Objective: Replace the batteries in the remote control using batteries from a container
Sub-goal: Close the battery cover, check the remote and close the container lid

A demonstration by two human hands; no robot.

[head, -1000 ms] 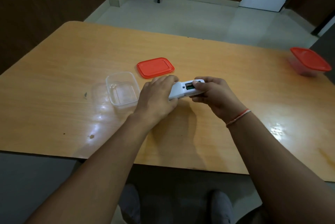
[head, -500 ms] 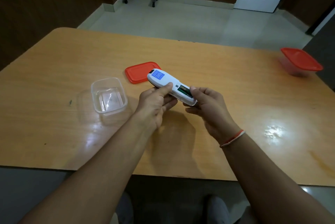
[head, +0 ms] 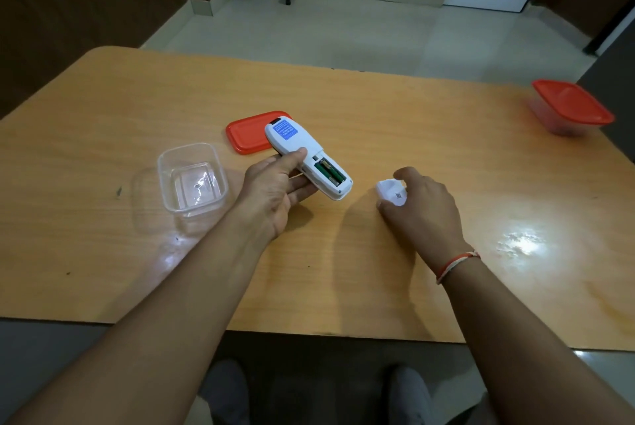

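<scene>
Glossy wood-grain table (head: 378, 108); clear plastic container (head: 192, 180); white plastic remote (head: 302, 153).

Beneath the left hand (head: 275, 189), gripping the remote control (head: 305, 156), the underside and button face out of sight, back side up. Print on the blue label (head: 285, 130) beyond the thumb too small to read. Battery (head: 330, 173) markings in the open bay just past the grip, unreadable. Under the right hand (head: 417, 208), most of the battery cover (head: 390, 192) hidden by the curled fingers; small code sticker illegible. Far right, well away from both grips, contents of the lidded container (head: 570, 108) blurred, cannot tell. Both forearms cut off at the bottom edge.
</scene>
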